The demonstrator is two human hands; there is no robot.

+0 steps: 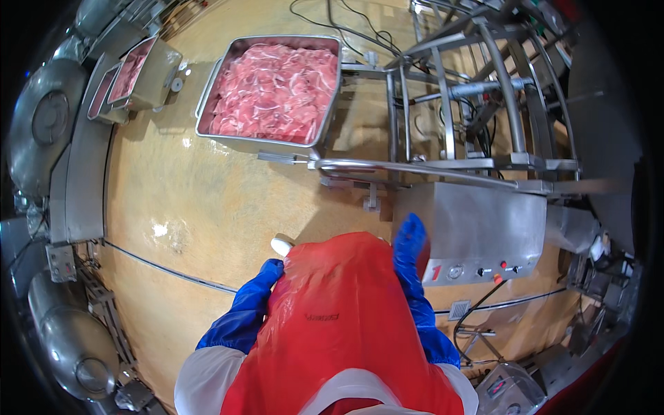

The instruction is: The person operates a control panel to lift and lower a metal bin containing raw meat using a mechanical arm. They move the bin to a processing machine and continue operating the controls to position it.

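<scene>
My left hand (pixel 272 268), in a blue glove with a blue sleeve cover, hangs beside the red apron (pixel 332 304) I wear. Its fingers are mostly hidden at the apron's edge. On the other side, my right hand (pixel 410 236), gloved the same way, points forward, fingers seemingly stretched out with nothing visible in them. It is nearest to a steel control cabinet (pixel 484 228) and appears above its left edge; whether it touches cannot be told. Ahead stands a steel tub (pixel 325 142) heaped with raw pink meat (pixel 273 90), away from both hands.
A tubular steel frame (pixel 446 104) rises right of the tub, its rail running over the cabinet. Further steel bins (pixel 155 76) of meat stand at the far left. Cables (pixel 339 28) trail behind the tub. A floor drain (pixel 458 309) and large steel vessels (pixel 76 353) flank me.
</scene>
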